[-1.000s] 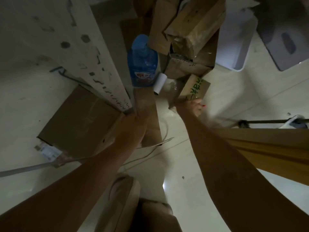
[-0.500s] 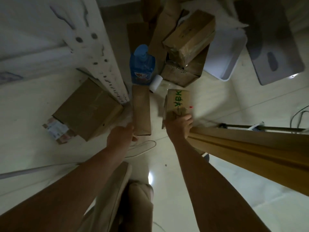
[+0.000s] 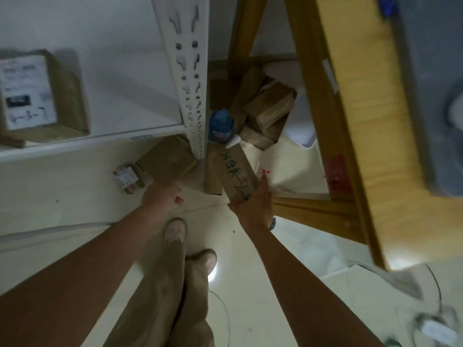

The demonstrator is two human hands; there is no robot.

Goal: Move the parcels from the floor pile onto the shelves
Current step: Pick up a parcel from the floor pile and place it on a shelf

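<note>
The job was only partly done. One brown cardboard box with a white label already sat on the white shelf board in the upper left of the frame. The right hand had its fingers wrapped round the near end of a long brown cardboard parcel with green writing, just right of the middle of the frame; it looked lifted off the floor, not yet on a shelf. The left hand hung loose beside it, fingers relaxed, holding nothing. A pile of brown cardboard boxes still waited on the floor above the middle, and a flat brown cardboard box lay by the white metal shelf post with holes. A blue plastic bottle stood near the pile. The pale shiny tiled floor filled the lower part, and a big light wooden frame leaned across the right side. The room looked dim.
</note>
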